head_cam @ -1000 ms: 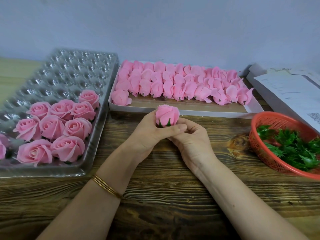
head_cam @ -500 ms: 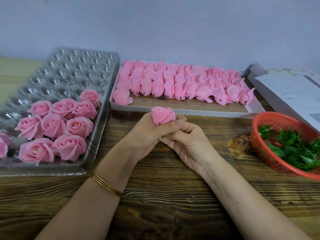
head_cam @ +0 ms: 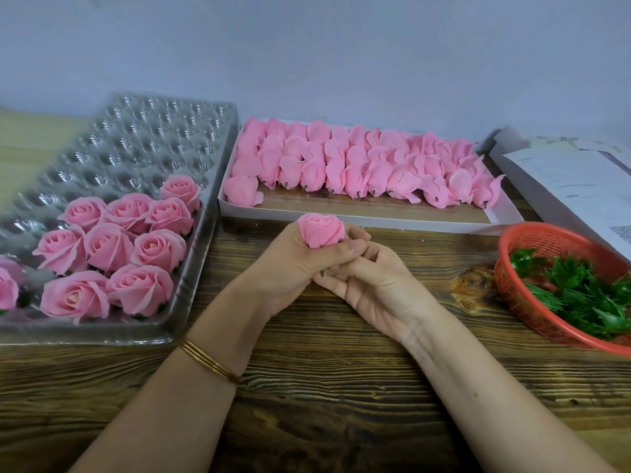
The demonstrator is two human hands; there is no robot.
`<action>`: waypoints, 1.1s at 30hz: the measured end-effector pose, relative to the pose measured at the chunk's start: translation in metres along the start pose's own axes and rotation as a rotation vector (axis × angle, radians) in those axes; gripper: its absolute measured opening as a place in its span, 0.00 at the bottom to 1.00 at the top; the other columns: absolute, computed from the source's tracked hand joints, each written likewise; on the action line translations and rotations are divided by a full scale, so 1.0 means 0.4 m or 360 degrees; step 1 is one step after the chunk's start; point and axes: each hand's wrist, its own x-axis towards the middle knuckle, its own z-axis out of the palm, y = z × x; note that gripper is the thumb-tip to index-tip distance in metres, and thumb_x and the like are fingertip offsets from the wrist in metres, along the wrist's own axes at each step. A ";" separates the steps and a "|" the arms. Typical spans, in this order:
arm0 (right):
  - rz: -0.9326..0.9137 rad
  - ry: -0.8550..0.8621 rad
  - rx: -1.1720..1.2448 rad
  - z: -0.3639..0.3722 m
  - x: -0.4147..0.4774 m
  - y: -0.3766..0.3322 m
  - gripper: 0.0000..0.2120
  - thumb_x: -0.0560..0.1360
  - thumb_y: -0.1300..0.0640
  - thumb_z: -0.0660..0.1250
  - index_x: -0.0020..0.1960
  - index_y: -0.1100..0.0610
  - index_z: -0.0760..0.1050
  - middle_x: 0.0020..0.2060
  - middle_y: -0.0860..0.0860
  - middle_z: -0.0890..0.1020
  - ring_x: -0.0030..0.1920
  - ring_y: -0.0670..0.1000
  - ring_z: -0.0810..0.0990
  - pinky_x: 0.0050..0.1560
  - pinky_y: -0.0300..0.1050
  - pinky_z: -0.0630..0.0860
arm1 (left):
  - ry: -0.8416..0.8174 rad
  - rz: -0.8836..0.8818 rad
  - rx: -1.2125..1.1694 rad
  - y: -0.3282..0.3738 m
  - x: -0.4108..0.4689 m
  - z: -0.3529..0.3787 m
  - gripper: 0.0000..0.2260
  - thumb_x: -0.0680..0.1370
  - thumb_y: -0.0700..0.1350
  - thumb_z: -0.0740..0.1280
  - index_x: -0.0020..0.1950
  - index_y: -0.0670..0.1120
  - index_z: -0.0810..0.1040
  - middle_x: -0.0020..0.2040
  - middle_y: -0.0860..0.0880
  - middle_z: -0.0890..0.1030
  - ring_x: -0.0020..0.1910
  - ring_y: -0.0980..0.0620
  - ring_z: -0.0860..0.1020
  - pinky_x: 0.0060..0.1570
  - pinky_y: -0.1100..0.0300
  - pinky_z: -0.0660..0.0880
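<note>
No legible print on the papers [head_cam: 566, 186]

pink rose head [head_cam: 321, 230], petals wrapped tight in spiral, outer ones barely opened. upright, bloom facing up. lower half sunk in curled fingers of left hand [head_cam: 293, 268], thumb pressed across front; curled fingers of right hand [head_cam: 368, 285] pinching base from below. held just in front of white box [head_cam: 375, 221], close to front rim, left of box middle.
</note>
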 end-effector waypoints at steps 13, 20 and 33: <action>-0.0084 -0.0147 0.0020 -0.016 0.008 0.006 0.18 0.65 0.63 0.79 0.54 0.64 0.83 0.57 0.59 0.83 0.61 0.56 0.81 0.58 0.47 0.80 | -0.0060 0.0026 0.0022 0.009 -0.005 0.006 0.07 0.70 0.36 0.72 0.38 0.48 0.84 0.59 0.37 0.79 0.58 0.45 0.79 0.63 0.47 0.76; -0.0101 -0.0042 0.0006 -0.014 0.008 0.008 0.17 0.70 0.70 0.69 0.58 0.67 0.79 0.56 0.60 0.83 0.59 0.56 0.82 0.59 0.48 0.79 | 0.0012 0.0030 0.0042 0.001 -0.003 0.001 0.15 0.71 0.41 0.75 0.54 0.36 0.80 0.61 0.29 0.77 0.59 0.42 0.79 0.61 0.49 0.77; -0.0068 0.0148 0.0037 -0.020 0.010 0.009 0.24 0.67 0.70 0.71 0.62 0.71 0.74 0.52 0.61 0.84 0.53 0.55 0.84 0.58 0.49 0.80 | 0.0203 0.0118 0.0131 -0.008 0.001 0.016 0.15 0.74 0.40 0.70 0.55 0.30 0.80 0.49 0.36 0.82 0.50 0.45 0.81 0.53 0.55 0.79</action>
